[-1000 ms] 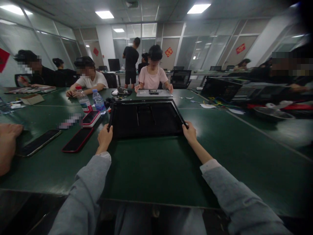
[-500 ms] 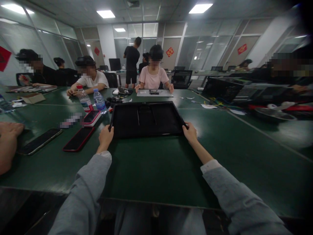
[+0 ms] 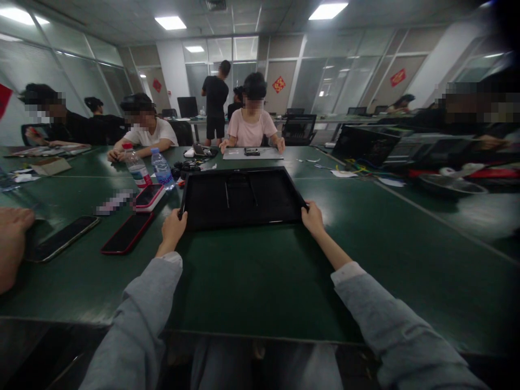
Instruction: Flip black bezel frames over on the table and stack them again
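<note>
A wide black plastic monitor back cover (image 3: 203, 201) lies on the green table in front of me, its hollow inside facing up, with a raised rim and a rectangular outline in the middle. My left hand (image 3: 173, 229) grips its near left corner, fingers closed around the rim. At the near right corner, my right hand (image 3: 315, 221) pinches the rim in the same way, thumb on top. The fingertips under the edge are hidden on both sides.
Left of the cover lie a red-edged phone (image 3: 127, 234), a dark phone (image 3: 65, 238) and a pink-edged phone (image 3: 149, 195). Two bottles stand behind, one red-capped (image 3: 137, 168), one blue-capped (image 3: 162, 169). Another person's hand (image 3: 14, 238) rests far left. A metal bowl (image 3: 453, 187) and cables are at right.
The whole scene has shifted slightly left as my head turned a little. Both hands keep their hold on the cover, which stays in place on the table.
</note>
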Motion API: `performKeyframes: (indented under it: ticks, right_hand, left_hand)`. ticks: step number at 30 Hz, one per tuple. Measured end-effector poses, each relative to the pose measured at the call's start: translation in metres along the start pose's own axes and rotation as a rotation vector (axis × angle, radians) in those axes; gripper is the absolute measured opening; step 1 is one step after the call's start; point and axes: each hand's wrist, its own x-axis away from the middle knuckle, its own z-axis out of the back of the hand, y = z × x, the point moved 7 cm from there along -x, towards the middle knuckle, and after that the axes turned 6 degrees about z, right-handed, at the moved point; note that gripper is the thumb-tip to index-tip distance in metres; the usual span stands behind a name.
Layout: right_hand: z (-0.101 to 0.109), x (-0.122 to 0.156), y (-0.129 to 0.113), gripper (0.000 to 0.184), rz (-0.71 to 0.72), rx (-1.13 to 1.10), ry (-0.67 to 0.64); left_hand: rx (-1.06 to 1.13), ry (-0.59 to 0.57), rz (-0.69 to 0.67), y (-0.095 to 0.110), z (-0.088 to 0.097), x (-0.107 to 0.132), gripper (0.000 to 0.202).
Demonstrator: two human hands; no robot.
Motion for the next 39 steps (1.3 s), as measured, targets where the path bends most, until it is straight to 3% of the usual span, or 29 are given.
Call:
performKeyframes:
  ticks: [8,39]
  right_hand:
    - [-0.0015,0.0002,0.0007,0.044,-0.012,0.027,-0.043]
    - [0.0010,0.0001,0.0028,0.037,-0.012,-0.060,-0.017]
  left_hand:
    - [0.006,-0.022,0.012,-0.0007,-0.0015,0.0008,0.049]
    - [-0.004,-0.014,0.020,-0.0004,0.0012,0.0006,0.051]
